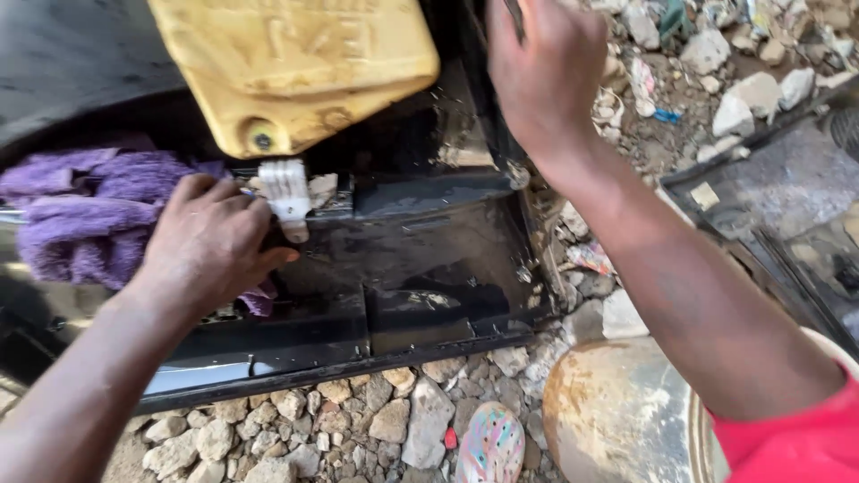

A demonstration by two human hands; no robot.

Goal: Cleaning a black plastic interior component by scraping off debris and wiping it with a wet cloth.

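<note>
My left hand point(208, 246) is pressed down flat on the purple cloth point(85, 210), fingers curled over its bunched edge right beside the white plastic clip point(287, 194) on the wet black panel point(420, 268). My right hand point(546, 72) is up at the panel's top edge, closed around a thin dark tool point(514, 16), though I can't tell exactly how tight. The yellow jerrycan point(295, 67) sits tilted just above the clip, stones point(358, 420) below.
</note>
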